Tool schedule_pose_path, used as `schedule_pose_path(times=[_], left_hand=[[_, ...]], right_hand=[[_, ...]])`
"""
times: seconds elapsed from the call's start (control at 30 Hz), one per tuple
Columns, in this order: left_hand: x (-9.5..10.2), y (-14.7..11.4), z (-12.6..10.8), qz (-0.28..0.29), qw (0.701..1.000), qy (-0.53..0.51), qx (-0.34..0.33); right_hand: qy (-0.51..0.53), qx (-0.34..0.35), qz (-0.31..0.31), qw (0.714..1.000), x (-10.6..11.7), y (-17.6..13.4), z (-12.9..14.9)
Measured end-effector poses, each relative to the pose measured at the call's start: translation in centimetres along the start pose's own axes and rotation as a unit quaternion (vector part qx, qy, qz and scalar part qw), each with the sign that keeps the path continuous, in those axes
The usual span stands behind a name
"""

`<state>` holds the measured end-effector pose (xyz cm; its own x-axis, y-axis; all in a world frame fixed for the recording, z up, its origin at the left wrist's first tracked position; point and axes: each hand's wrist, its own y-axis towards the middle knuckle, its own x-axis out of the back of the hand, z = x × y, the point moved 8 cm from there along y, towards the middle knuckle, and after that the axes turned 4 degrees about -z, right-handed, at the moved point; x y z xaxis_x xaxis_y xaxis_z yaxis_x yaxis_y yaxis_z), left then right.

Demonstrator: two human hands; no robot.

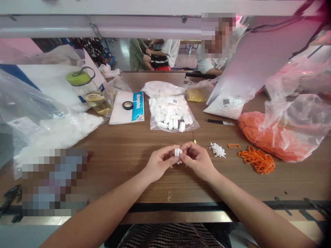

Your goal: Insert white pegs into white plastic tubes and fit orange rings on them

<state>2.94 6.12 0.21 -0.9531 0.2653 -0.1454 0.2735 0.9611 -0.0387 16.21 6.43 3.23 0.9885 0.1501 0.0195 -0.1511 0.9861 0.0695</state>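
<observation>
Above the middle of the table, my left hand [162, 159] pinches a small white plastic housing [177, 152] between thumb and fingers. My right hand [196, 158] meets it from the other side, its fingers closed on an orange frame [180, 156] that sits against the housing; most of the frame is hidden by the fingers. Just beyond the right hand lies a thin tool with a yellow-green end [194, 141]. To the right are a heap of tiny white parts [217, 150], a single orange frame [233, 146] and a pile of orange frames [257, 160].
A bag of white housings [170, 112] lies ahead, beside a notebook [120, 115] with a tape roll [127, 105] on it. A green-lidded bottle [95, 98] leans at left, near a large clear bag [59, 127]. A knife [219, 122] and a bag of orange frames [271, 137] lie right. People sit beyond.
</observation>
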Motion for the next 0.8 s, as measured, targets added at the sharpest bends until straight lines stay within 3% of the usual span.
schedule_pose_path(times=[0.27,0.57,0.7,0.8], left_hand=[[0.2,0.1,0.4,-0.018,0.998,-0.052,0.039],[0.7,0.0,0.6,-0.054,0.99,-0.1,0.082],[1.2,0.2,0.7,-0.07,0.984,-0.139,0.086],[1.3,0.3,0.6,-0.078,0.979,-0.161,0.094]], right_hand=[[-0.067,0.031,-0.047,0.996,0.3,-0.4,-0.1],[-0.174,0.122,-0.098,0.972,0.2,-1.2,1.0],[-0.195,0.183,-0.062,0.961,-0.3,-1.4,2.3],[-0.179,0.191,-0.018,0.965,-0.6,-1.2,2.8]])
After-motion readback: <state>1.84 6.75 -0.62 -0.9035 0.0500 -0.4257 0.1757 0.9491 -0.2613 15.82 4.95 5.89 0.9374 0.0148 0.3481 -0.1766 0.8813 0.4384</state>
